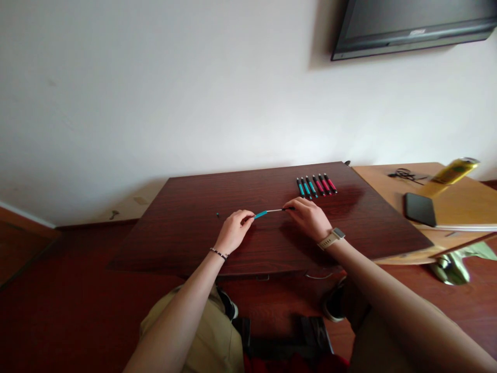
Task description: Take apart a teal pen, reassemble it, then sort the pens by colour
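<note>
The left hand (232,229) has its grip pressed together on the teal end of a pen (267,212), fingertips pinching the barrel where it meets the thumb. The right hand (308,217) pinches the other, dark end of the same pen, fingers curled close with no gap showing. Between the two grips the pen shows a teal section next to the left hand and a thin pale section running toward the right hand; it lies level, just above or on the table (186,233), which one cannot be told. It sits near the middle of the table, somewhat toward the far edge.

A wristwatch (332,238) is on the right wrist and a thin bracelet (218,253) on the left.

Just beyond the right hand, near the far right corner of the table, lies a row of pens (316,185), side by side and nearly touching: six in all, three teal on the left and three red on the right. Nothing lies between that row and the hands. A small dark bit (218,214) lies on the table left of the left hand, apart from it; what it is cannot be made out.

To the right stands a second, lighter table (388,181), touching the dark one. On it are one dark phone (419,209), one yellow can (454,171) lying tilted, and a dark tangle of cord (406,175) near its far edge. A screen (411,26) hangs on the wall above.
</note>
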A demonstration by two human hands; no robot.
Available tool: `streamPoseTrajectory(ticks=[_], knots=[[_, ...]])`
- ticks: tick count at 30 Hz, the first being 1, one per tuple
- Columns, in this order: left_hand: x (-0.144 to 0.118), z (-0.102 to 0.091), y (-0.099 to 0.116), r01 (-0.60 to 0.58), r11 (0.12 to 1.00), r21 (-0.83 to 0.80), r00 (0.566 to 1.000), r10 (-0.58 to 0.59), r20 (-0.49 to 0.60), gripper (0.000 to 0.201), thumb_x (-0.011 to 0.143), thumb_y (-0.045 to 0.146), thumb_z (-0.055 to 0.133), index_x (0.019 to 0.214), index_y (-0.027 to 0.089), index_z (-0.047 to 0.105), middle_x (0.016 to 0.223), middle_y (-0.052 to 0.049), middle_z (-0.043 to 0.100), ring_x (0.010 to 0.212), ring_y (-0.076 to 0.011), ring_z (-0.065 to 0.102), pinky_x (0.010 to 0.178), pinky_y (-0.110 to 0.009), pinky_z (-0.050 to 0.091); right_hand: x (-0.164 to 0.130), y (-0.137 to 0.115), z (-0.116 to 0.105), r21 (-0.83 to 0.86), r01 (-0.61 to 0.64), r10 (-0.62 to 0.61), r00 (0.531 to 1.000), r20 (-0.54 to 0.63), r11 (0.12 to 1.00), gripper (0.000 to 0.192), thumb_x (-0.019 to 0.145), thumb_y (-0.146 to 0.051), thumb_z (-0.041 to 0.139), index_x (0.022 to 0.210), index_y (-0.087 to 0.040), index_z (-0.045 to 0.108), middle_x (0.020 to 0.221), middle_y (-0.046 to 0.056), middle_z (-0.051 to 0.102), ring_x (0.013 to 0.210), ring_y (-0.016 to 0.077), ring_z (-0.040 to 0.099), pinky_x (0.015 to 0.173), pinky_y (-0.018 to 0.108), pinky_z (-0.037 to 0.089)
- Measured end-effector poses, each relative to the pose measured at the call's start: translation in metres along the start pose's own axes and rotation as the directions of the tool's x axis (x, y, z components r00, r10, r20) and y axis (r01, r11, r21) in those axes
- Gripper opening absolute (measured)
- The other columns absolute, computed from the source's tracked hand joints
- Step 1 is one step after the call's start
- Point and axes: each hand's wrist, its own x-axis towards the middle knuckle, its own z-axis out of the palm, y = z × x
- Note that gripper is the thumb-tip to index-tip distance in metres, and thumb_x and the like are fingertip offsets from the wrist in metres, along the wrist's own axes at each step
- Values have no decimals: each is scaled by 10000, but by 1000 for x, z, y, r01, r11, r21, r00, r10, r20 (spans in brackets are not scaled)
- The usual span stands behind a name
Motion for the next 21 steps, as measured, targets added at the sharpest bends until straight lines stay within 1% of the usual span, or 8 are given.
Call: streamPoseTrajectory(ticks=[8,14,18,21], knots=[[-1,-1,5,-45,999,-12,999,45,18,138,982,240,632,1042,247,756,1009,-52,736,912,-216,670,836,-344,521,0,-3,1,51,60,-62,997,44,997,164,1036,-281,577,1099,-280,728,1070,62,741,987,248,686,910,382,528],[-1,-1,14,-66,998,-23,996,67,49,151,990,257,638,1071,256,766,1025,-50,735,932,-213,660,869,-348,517,-2,-13,2,123,57,-71,991,110,991,185,1049,-288,561,1131,-304,726,1123,43,738,971,223,709,867,344,549],[0,-1,18,-83,996,-41,995,85,51,162,1001,272,629,1089,255,764,1035,-49,736,944,-211,660,885,-352,520,-1,-14,5,195,52,-72,993,98,979,160,1036,-291,589,1116,-298,728,1111,39,744,982,226,717,875,347,557],[0,-1,17,-83,996,-40,995,85,46,169,1003,274,623,1085,251,768,1027,-56,733,937,-211,661,864,-349,527,0,-13,6,268,41,-63,995,74,963,135,1017,-307,624,1099,-294,730,1076,35,753,968,226,725,878,356,568]])
